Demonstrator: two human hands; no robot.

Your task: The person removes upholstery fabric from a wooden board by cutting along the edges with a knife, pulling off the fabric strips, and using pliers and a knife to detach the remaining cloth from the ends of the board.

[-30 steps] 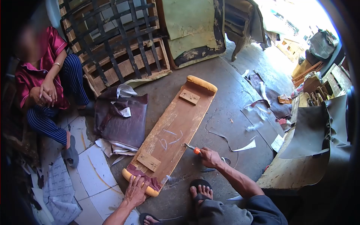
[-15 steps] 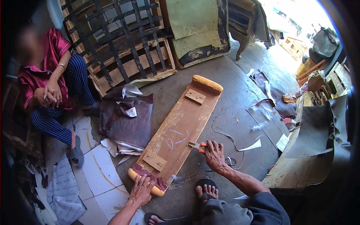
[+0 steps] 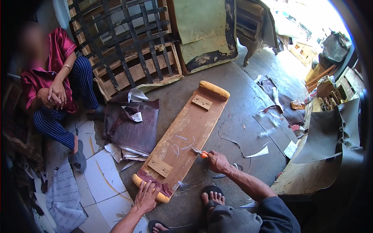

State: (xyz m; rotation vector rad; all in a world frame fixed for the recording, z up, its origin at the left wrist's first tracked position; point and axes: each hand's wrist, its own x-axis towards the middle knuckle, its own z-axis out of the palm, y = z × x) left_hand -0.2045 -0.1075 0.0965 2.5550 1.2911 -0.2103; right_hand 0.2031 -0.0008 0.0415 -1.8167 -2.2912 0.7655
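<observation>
A long wooden panel [image 3: 182, 132] lies aslant on the floor, with orange foam padding at both ends and chalk marks on its face. At the near end a strip of maroon covering [image 3: 165, 188] is laid against the foam [image 3: 161, 197]. My left hand [image 3: 146, 197] grips this padded end, fingers curled over its top. Pliers [image 3: 203, 154] with orange handles are held in my right hand [image 3: 217, 160], their jaws just over the panel's right edge. Two small wood blocks, a near one [image 3: 160, 167] and a far one [image 3: 202, 102], sit on the panel.
To the left, folded maroon leather [image 3: 132, 126] lies on the floor. A person [image 3: 58, 91] sits at the far left, hands together. A webbed wooden frame [image 3: 128, 50] leans at the back. Scraps [image 3: 259, 152] litter the right side, near a grey-covered piece [image 3: 316, 136].
My right hand has closed the spread plier handles and turned slightly, shifting a little left and down. My left hand and the panel stay in place.
</observation>
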